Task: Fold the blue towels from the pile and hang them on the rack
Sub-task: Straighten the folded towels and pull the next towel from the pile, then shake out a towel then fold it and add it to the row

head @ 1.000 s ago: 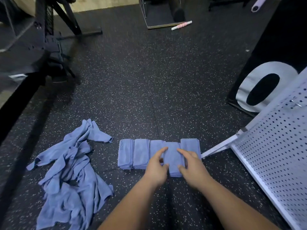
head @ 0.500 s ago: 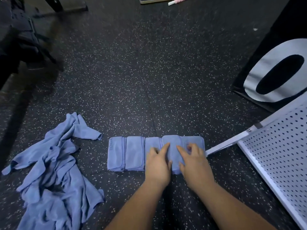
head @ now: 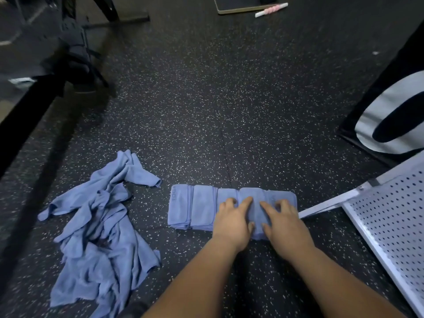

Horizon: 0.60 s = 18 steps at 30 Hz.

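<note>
A row of folded blue towels [head: 197, 206] lies side by side on the speckled black floor. My left hand [head: 232, 221] and my right hand [head: 283, 222] rest on the right part of the row, one on each side of a folded towel [head: 253, 203] that sticks out slightly towards me. Their fingers lie spread on the cloth, pressing down. A crumpled pile of unfolded blue towels [head: 98, 237] sprawls to the left. The white perforated metal rack [head: 390, 226] lies tilted at the right, its leg reaching towards the row's right end.
A black panel with a white letter [head: 394, 115] stands at the far right. Dark gym equipment and its frame [head: 68, 53] fill the upper left. A flat board [head: 241, 5] and a pink-white stick [head: 271, 10] lie at the top.
Both hands slid forward over the folded towel and pushed it deeper into the row. The camera view shifted; the pile has not moved.
</note>
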Available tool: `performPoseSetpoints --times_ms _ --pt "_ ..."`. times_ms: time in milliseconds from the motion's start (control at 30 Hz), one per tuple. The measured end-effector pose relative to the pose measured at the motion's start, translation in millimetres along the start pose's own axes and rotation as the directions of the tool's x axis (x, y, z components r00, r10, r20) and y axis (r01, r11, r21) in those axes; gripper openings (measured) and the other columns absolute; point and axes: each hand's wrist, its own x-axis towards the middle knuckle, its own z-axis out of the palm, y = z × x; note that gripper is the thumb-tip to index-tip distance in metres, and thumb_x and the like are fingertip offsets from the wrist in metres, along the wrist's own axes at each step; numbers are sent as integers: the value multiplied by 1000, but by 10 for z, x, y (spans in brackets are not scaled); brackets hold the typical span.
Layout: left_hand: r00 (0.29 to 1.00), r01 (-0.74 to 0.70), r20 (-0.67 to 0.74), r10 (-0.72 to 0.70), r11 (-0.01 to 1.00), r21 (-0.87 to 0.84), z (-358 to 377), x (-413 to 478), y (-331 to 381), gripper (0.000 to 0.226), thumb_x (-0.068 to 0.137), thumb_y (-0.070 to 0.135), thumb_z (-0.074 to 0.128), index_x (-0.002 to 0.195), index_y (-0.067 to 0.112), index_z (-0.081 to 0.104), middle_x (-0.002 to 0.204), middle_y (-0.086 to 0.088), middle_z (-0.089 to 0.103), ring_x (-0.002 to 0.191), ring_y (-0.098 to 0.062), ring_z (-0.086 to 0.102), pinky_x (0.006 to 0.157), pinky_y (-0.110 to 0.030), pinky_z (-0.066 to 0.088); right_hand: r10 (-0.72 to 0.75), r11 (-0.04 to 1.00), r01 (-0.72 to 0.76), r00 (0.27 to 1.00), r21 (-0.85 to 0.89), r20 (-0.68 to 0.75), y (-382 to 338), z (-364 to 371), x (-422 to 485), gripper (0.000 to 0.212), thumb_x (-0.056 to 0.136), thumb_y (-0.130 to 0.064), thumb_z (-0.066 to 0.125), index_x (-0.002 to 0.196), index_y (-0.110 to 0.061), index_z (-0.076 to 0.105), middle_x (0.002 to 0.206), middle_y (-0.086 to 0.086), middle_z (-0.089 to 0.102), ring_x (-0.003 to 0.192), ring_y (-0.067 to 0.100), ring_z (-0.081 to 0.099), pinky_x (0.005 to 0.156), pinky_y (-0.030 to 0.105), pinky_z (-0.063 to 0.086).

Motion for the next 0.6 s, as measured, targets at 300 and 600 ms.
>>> performPoseSetpoints --times_ms 300,600 --pt "996 90 -15 -89 990 112 -513 -702 -384 76 99 46 66 164 35 28 162 -14 29 149 -35 27 123 -47 32 -83 992 88 995 -89 58 -546 -280 -168 65 102 -47 56 161 -38 32 160 6 27 142 28 34 108 43 45" --pt "923 381 -16 -384 909 169 -940 -1790 -1418 74 100 46 64 164 32 28 157 -15 34 144 -39 32 118 -49 37 -317 940 337 917 -45 244 -1622 -156 -363 61 100 -48 61 157 -40 39 158 1 30 145 28 35 112 45 46"
